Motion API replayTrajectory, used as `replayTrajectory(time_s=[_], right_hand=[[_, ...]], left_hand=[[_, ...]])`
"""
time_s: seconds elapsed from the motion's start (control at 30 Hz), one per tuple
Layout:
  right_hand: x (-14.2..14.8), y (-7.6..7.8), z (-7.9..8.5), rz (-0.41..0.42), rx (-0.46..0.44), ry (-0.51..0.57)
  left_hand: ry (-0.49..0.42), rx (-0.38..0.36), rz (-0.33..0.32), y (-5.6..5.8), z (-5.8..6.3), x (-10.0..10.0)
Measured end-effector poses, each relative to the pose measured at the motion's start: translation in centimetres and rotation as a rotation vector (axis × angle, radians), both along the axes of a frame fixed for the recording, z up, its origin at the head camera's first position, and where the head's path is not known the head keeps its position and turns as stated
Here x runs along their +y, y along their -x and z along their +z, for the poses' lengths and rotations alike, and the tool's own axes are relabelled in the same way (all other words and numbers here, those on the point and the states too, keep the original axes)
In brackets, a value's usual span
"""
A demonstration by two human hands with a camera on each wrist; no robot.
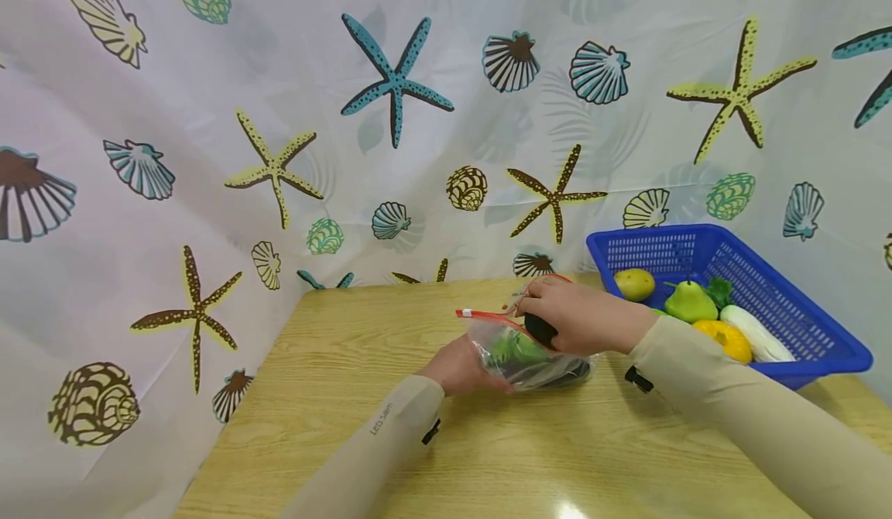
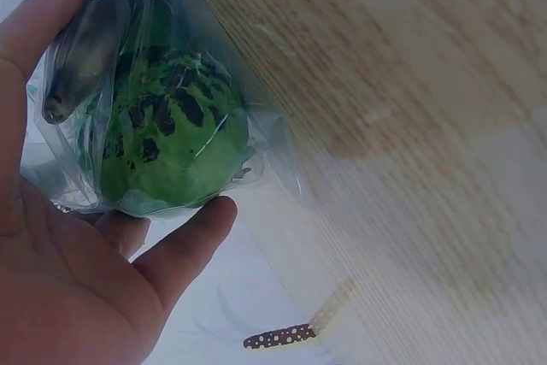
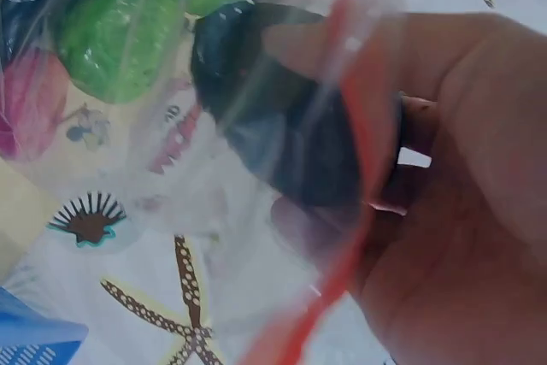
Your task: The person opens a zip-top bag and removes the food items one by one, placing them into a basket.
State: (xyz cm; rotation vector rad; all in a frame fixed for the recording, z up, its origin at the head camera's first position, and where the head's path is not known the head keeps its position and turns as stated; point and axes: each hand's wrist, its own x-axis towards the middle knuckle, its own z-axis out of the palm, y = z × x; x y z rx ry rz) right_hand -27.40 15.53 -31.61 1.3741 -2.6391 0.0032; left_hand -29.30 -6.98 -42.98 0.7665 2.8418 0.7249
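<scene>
A clear zip bag [image 1: 533, 381] with a red zip strip [image 1: 491, 316] lies tilted on the table, its mouth apart. My left hand [image 1: 463, 368] holds the bag's left side, thumb and fingers spread around it in the left wrist view. Inside are a green fruit with dark stripes [image 2: 171, 134], a long dark vegetable [image 2: 90, 49], a plain green round piece [image 3: 120, 40] and a pink one [image 3: 34, 104]. My right hand [image 1: 578, 314] grips a dark oval fruit [image 3: 265, 100] at the bag's mouth, with the red strip crossing in front of it.
A blue plastic basket [image 1: 822, 302] stands at the table's right back, close to my right forearm. It holds a potato [image 1: 634, 283], a green pear [image 1: 690, 302], a yellow piece [image 1: 728, 339] and a long white vegetable [image 1: 756, 333]. A shell-patterned curtain [image 1: 418, 170] hangs behind the wooden table [image 1: 362, 325].
</scene>
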Motion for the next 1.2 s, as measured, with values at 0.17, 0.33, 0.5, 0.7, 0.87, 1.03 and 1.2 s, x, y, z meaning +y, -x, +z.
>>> replayTrajectory(time_s=[0.17,0.33,0.5,0.7,0.87,1.03,1.2], right_hand=[[1.1,-0.8,1.4,-0.029,-0.073,0.102],[2.8,-1.7,3.0,-0.109,-0.117,0.146],[5.1,-2.3,4.9,-0.175,-0.13,0.17],[8.8,-2.5,5.9,-0.275,-0.148,0.234],[12.5,-2.0,4.8,-0.379,-0.195,0.262],[15.7,-1.3,2.3,-0.457,-0.309,0.218],[17.5,-0.9,-0.5,-0.473,-0.411,0.134]], left_hand=[[-0.013,0.008,0.009,0.0,-0.1,0.0],[-0.014,0.002,0.036,0.0,-0.2,0.2],[0.007,0.024,0.038,0.1,-0.3,0.2],[-0.002,0.016,0.036,0.1,-0.4,0.3],[-0.015,0.017,0.028,0.2,-0.4,0.3],[-0.021,0.0,0.044,0.2,-0.4,0.2],[-0.034,-0.006,0.044,0.2,-0.4,0.3]])
